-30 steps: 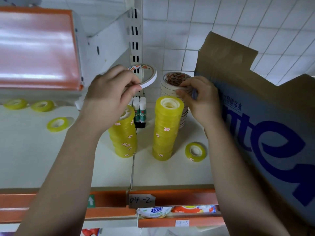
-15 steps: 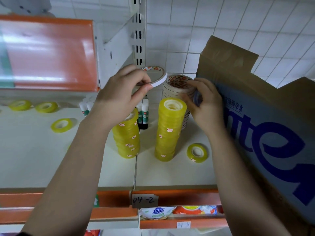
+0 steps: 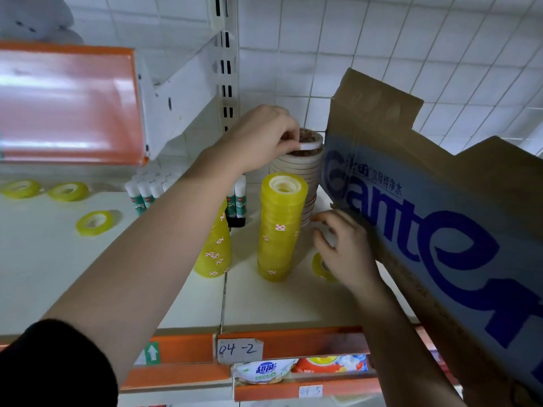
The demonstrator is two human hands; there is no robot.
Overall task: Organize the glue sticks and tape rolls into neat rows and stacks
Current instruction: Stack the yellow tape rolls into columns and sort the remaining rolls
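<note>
Our tally of tape, glue and box on the shelf [image 3: 44,274].
We count two yellow tape stacks, the near stack [image 3: 280,227] and the arm-hidden stack [image 3: 216,251] at its 9 o'clock; one white tape stack [image 3: 293,171] with one white roll [image 3: 311,144] on top; four loose yellow rolls, the far-left roll [image 3: 19,188], second roll [image 3: 67,190] and third roll [image 3: 95,222] toward 9 o'clock, the fourth roll [image 3: 318,267] at 4 o'clock; glue sticks [image 3: 144,195] too bunched to number; one cardboard box [image 3: 440,230].

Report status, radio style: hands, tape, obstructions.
Left hand pinches white tape roll over white stack. Right hand low by stack base, grip unclear. Cardboard box crowds stack.
</note>
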